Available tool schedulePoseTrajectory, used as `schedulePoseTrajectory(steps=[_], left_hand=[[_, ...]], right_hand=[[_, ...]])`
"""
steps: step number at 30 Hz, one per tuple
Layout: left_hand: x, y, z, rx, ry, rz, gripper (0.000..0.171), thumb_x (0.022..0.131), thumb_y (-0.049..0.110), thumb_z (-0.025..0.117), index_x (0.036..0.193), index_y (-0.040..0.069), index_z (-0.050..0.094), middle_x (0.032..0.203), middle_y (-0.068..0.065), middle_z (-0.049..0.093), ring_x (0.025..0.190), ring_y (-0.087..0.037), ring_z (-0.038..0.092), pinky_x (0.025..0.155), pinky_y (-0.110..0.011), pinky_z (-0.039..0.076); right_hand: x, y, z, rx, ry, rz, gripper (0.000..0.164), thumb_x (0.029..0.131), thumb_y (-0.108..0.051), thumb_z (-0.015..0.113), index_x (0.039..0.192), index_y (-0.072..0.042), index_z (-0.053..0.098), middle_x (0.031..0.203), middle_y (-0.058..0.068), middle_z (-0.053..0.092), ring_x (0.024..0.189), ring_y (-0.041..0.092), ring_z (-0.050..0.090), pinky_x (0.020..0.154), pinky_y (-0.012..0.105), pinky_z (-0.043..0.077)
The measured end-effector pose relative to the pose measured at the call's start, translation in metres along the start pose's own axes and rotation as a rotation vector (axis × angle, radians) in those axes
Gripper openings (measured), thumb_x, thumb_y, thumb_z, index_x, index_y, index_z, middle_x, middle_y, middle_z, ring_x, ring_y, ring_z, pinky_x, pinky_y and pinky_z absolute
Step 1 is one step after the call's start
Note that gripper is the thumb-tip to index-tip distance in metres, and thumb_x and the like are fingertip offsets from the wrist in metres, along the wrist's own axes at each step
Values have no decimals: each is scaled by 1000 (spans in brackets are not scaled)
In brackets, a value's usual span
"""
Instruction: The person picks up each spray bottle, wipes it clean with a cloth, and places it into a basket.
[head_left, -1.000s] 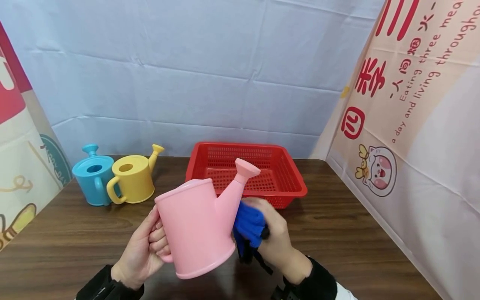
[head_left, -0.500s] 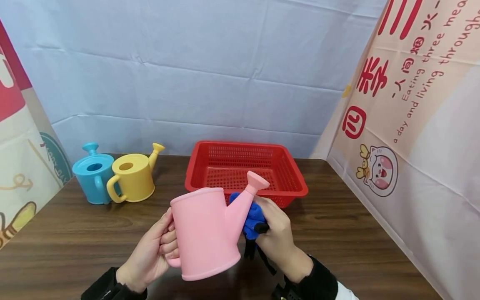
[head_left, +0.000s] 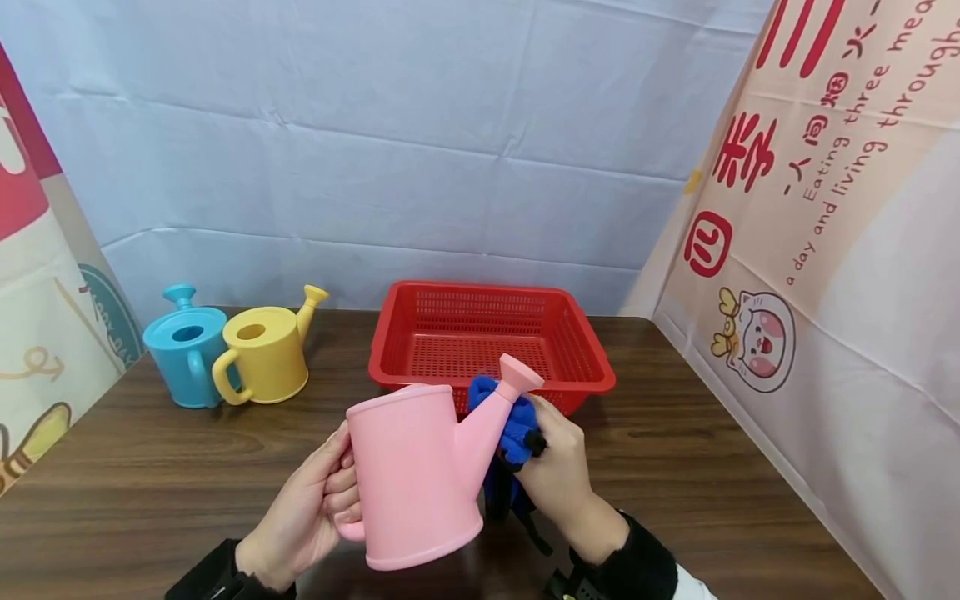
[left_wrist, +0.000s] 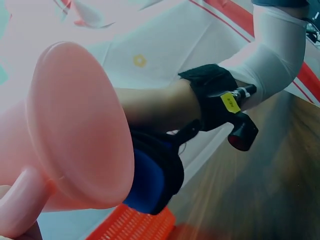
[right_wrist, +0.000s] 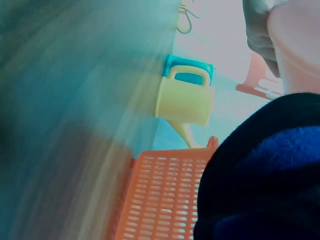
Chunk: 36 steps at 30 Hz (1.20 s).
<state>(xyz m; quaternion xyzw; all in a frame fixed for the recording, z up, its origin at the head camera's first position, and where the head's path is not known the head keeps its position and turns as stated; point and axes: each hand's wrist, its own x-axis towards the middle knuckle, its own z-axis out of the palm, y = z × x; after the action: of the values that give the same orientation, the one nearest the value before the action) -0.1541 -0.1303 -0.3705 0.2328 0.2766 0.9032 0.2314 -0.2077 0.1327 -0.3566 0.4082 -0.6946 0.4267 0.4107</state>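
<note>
A pink watering can (head_left: 416,479) is held up over the table, tilted, its spout pointing up and to the right. My left hand (head_left: 303,508) grips its handle, fingers curled round it. In my right hand (head_left: 558,467) is a bunched blue cloth with black edging (head_left: 517,433), which lies against the far side of the spout. Part of the cloth is hidden behind the spout, and a black strip hangs below it. The left wrist view shows the can's base close up, with the blue and black cloth (left_wrist: 150,180) beyond it.
A red perforated basket (head_left: 585,350) stands behind the hands on the wooden table (head_left: 720,483). At the back left, a blue watering can (head_left: 176,367) and a yellow watering can (head_left: 273,367) stand side by side. A pale cloth sheet (head_left: 420,150) hangs behind.
The pink watering can and my left hand have moved right and slightly down. My right hand has shifted a little along the spout with the cloth still gripped.
</note>
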Motion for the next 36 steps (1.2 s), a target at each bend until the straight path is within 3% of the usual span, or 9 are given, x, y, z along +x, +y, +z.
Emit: schedulePoseTrajectory(steps=[4, 10, 13, 22, 31, 33, 36], left_hand=[[-1, 0, 1, -7, 3, 3, 43, 104, 32, 15, 84, 9, 44, 60, 1, 18, 47, -11, 13, 49, -23, 15], [-2, 4, 1, -4, 13, 17, 42, 104, 32, 15, 85, 9, 45, 60, 1, 19, 47, -12, 13, 49, -23, 16], [-3, 5, 0, -7, 11, 9, 42, 104, 33, 15, 86, 9, 45, 60, 0, 20, 48, -13, 13, 49, -23, 17], [-4, 2, -4, -2, -2, 8, 42, 104, 32, 14, 86, 9, 44, 61, 1, 19, 48, -11, 15, 49, -23, 18], [-7, -1, -5, -12, -22, 4, 42, 104, 32, 14, 86, 8, 44, 61, 1, 19, 48, -11, 15, 49, -23, 17], [-7, -1, -5, -11, -15, -1, 42, 104, 31, 14, 87, 8, 44, 61, 1, 19, 48, -11, 15, 49, -24, 18], [-8, -2, -4, -11, -4, -9, 42, 104, 32, 15, 87, 8, 44, 61, 0, 19, 49, -11, 15, 50, -24, 18]], right_hand=[[-3, -2, 5, -4, -47, -117, 30, 93, -19, 57, 106, 7, 59, 99, 16, 63, 90, 27, 62, 88, 26, 46], [-5, -3, 9, -147, -48, -298, 25, 91, -14, 54, 101, 8, 62, 97, 17, 64, 87, 29, 61, 84, 36, 49], [-4, -3, 8, -155, -40, -322, 26, 91, -16, 57, 100, 8, 62, 96, 17, 64, 85, 29, 62, 82, 36, 50], [-2, -1, 2, -77, 28, -154, 39, 90, -24, 61, 105, 11, 60, 99, 20, 64, 89, 30, 62, 91, 27, 45], [-1, 2, -4, -62, 107, -45, 42, 89, -30, 64, 103, 10, 62, 96, 20, 66, 85, 26, 65, 86, 25, 47], [-1, 0, -4, -48, 109, 9, 42, 88, -29, 64, 104, 9, 62, 94, 20, 66, 85, 23, 66, 85, 24, 47], [-2, -3, -5, -31, 103, 108, 32, 83, -13, 71, 105, 8, 62, 94, 19, 67, 85, 21, 66, 83, 23, 48]])
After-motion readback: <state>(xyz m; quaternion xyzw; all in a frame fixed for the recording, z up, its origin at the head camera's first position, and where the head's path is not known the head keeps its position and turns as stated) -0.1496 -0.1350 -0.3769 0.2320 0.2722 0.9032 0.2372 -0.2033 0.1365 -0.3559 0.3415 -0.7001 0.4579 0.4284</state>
